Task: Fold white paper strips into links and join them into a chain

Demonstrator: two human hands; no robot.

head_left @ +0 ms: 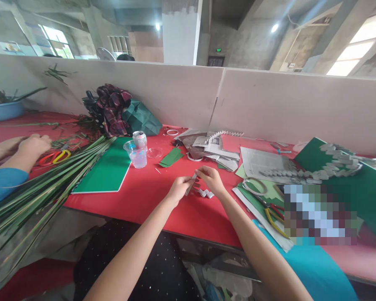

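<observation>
— Grey paper strip [192, 184]: where is it lying?
— I'm seeing both hands pinching it over the red desk [150, 196]; left hand [179, 188] at nine o'clock, right hand [210, 179] at three, fingers closed on it.

head cam | worn at head height, looks forward and down over the red table [150, 196] | table's near edge close below | partition wall behind it

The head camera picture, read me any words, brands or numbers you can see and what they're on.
Nothing can be read.
Drink can: print too small and blurred.
Newspaper sheets: text too small.
Green sign over the far doorway: lit, too small to read.
Folded paper strip in both hands: no legible print.
</observation>
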